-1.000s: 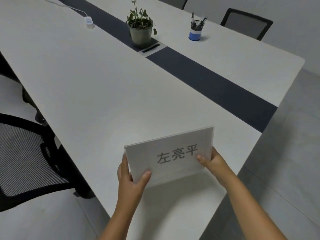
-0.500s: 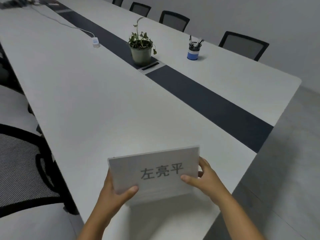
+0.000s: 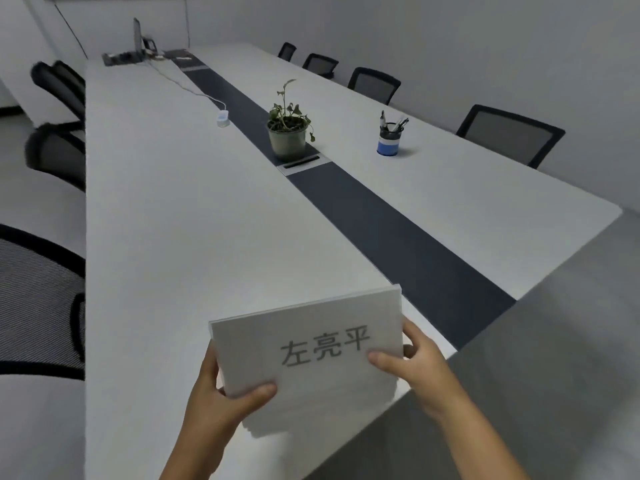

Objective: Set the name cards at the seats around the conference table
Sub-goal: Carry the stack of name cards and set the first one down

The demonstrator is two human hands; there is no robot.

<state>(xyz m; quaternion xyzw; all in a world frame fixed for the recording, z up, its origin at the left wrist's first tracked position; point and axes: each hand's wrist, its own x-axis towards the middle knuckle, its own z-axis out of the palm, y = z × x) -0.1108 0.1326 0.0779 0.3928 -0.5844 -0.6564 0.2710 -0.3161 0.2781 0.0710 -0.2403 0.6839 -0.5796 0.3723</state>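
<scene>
Low in the frame, the left hand [image 3: 221,393] and right hand [image 3: 412,362] each pinch a side of the stack of name cards [image 3: 308,348], thumbs on its printed front. The stack is over the near corner of the white table [image 3: 190,220]; a potted plant [image 3: 287,133] and pen cup [image 3: 389,142] stand upper centre.

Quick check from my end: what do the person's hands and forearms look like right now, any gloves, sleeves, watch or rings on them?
Both are bare. The left hand and right hand wear no gloves, and no rings show on the visible fingers. Both forearms are uncovered down to the frame's bottom edge, with no sleeve, watch, bracelet or marking in view. Anything worn above that is out of view.
</scene>
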